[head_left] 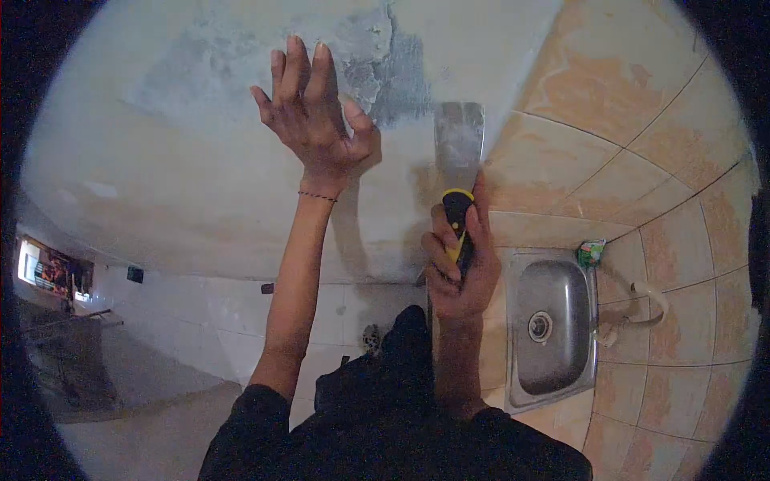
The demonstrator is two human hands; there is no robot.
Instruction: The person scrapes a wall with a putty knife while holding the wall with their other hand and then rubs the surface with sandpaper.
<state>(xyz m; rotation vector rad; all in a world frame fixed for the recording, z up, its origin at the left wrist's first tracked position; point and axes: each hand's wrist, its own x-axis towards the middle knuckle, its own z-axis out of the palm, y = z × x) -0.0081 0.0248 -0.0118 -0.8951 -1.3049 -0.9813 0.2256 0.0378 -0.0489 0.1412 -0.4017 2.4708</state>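
My right hand (463, 260) is wrapped round the black and yellow handle of a putty knife (459, 140). Its wide metal blade points up and overlaps the pale wall (216, 180), close to where the wall meets the tiles. To the left, my left hand (317, 112) is held at the wall with its fingers spread and nothing in them. Behind and around those fingers is a grey, rough patch (373, 68) with a crack and flaking edges.
Orange-veined tiles (613, 104) cover the wall on the right. Below them is a steel sink (552, 329) with a tap (634, 313) and a green packet (591, 252) at its corner. White floor tiles (233, 321) lie below, and a bright window (32, 260) shows at far left.
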